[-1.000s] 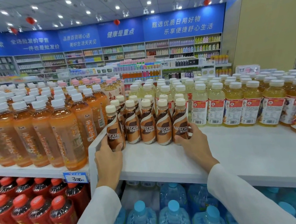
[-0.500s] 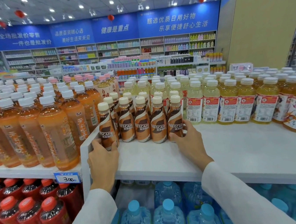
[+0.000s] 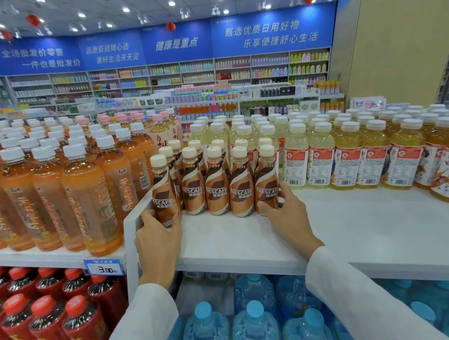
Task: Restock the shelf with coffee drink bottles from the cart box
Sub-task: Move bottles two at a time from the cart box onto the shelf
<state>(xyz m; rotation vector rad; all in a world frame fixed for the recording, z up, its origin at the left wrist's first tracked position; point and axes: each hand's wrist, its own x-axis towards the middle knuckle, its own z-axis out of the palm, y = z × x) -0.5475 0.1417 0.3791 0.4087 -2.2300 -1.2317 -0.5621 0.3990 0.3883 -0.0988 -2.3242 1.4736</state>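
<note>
Left hand (image 3: 158, 237) curled around the leftmost coffee bottle (image 3: 164, 192), right hand (image 3: 287, 215) gripping the rightmost coffee bottle (image 3: 266, 182), front row of coffee bottles (image 3: 217, 190) upright between them on a white shelf (image 3: 335, 230), orange tea bottles (image 3: 88, 200) left, yellow drinks (image 3: 347, 159) right.

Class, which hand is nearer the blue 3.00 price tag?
Left. The left hand is just up-right of the price tag; the right hand is farther right, beyond the coffee bottles.

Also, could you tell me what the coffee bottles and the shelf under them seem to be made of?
Coffee bottles: probably clear plastic, with a glossy printed sleeve and matte cream screw caps; liquid shows at the neck. Shelf: white-painted metal or laminate, judging by its smooth satin surface; cannot tell which.
</note>
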